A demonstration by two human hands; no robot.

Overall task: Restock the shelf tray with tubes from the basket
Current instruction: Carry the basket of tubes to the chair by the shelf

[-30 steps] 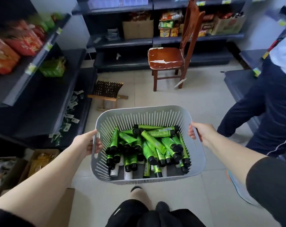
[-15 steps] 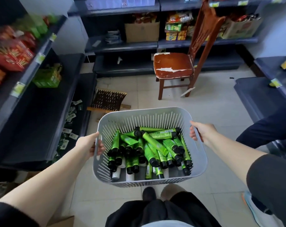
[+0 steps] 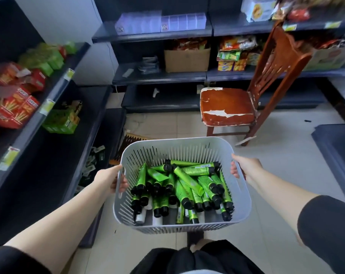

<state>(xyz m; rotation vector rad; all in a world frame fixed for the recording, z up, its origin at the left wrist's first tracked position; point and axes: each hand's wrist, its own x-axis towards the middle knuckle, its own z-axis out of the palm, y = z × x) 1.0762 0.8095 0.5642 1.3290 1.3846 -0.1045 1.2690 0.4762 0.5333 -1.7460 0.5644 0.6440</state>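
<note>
A pale grey slotted plastic basket [image 3: 240, 196] sits at lower centre of the frame, held off the floor; the left hand [image 3: 110, 179] grips its left rim, fingers [image 3: 122, 183] curled over the edge; the right hand [image 3: 244, 168] grips the right rim the same way; a heap of green plastic tubes with black caps [image 3: 183, 186] lies inside the basket; a worn red-brown wooden chair [image 3: 227, 107] stands at upper right; dark metal shelves [image 3: 159, 78] with boxed snacks fill the left and top.
</note>
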